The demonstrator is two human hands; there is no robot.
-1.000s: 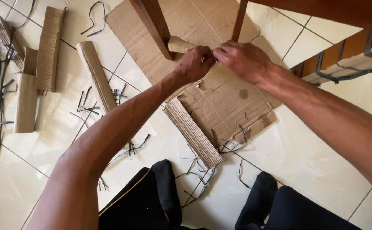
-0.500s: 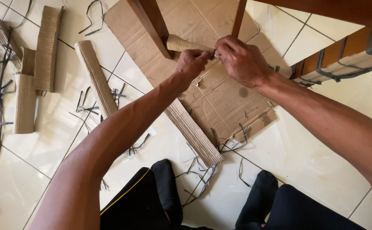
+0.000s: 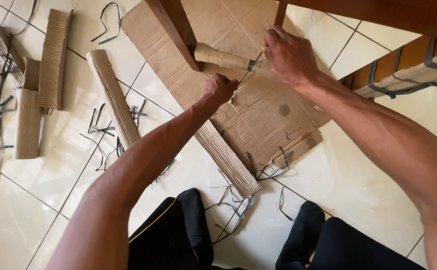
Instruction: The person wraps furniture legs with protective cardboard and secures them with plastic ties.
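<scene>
Right hand (image 3: pixel 289 56) closed around the right end of a paper-wrapped rod (image 3: pixel 224 58), held level beside a wooden leg (image 3: pixel 174 31) at the far centre; left hand (image 3: pixel 220 88), fingers pinched shut on a thin dark strap (image 3: pixel 249 70), sits just nearer; flat cardboard (image 3: pixel 258 107) lies beneath on the tiled floor (image 3: pixel 358 200); corrugated strips (image 3: pixel 113 97) lie left.

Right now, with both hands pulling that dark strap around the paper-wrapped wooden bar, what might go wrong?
1. The thin dark strap stretches taut between the left hand and the right hand; it might slip or snap, jerking the fists apart.
2. The tan corrugated-paper wrap on the bar could bunch or tear under the strap.
3. Loose strap offcuts on the pale tiled floor could trip someone.
</scene>
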